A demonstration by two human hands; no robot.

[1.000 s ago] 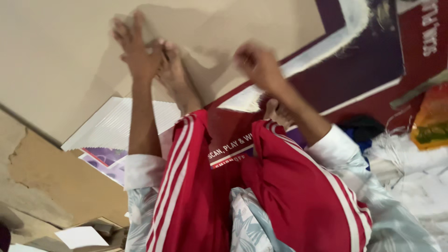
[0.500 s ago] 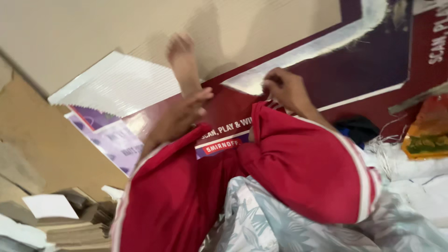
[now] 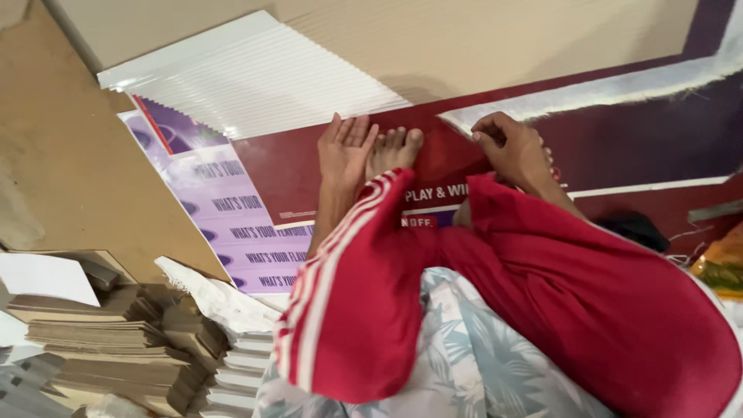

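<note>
Warm, even indoor light falls from above, with glare on the white sheet stack (image 3: 255,85) at upper left, soft shadows beneath it, and slight softness toward the lower edges.

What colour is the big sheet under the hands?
Dark red, seen in the head view: the sheet lies under the left hand and right hand.

A brown cardboard sheet (image 3: 85,155) is covering the floor at nine o'clock. Stacks of brown cardboard pieces (image 3: 116,340) are piling up at seven o'clock. A fanned stack of white sheets (image 3: 248,85) is lying at eleven o'clock, with a pale beige board (image 3: 464,39) stretching across twelve o'clock.
</note>
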